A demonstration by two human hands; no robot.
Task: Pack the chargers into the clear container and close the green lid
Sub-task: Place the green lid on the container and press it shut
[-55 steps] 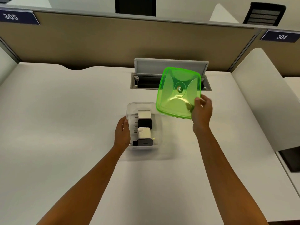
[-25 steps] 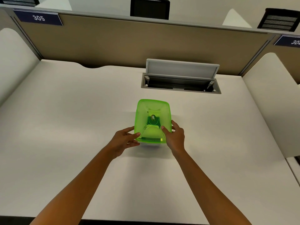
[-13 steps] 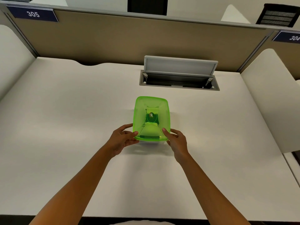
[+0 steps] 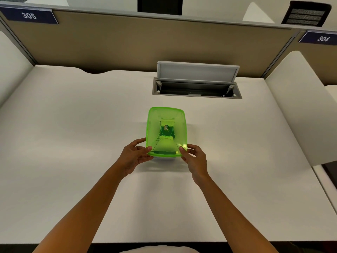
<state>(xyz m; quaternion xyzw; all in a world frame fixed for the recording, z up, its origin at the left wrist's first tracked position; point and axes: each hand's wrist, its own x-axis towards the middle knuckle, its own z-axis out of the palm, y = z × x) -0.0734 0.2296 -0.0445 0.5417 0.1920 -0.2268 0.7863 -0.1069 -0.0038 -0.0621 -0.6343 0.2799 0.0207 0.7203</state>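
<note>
The translucent green lid point(image 4: 166, 117) lies flat on top of the clear container point(image 4: 165, 158), of which only a thin strip of the near wall shows below the lid. The chargers point(image 4: 166, 143) appear as dim shapes through the lid. My left hand point(image 4: 134, 155) grips the lid's near left corner, thumb on top. My right hand point(image 4: 195, 157) grips the near right corner the same way.
The white desk point(image 4: 73, 143) stretches around the container. An open grey cable hatch point(image 4: 197, 83) sits in the desk behind it. Tan partitions with signs 305 point(image 4: 29, 15) and 304 point(image 4: 322, 38) close the back; white side panels stand left and right.
The lid, first held up in my right hand, has come down onto the container. Both hands have slid back to its near corners.
</note>
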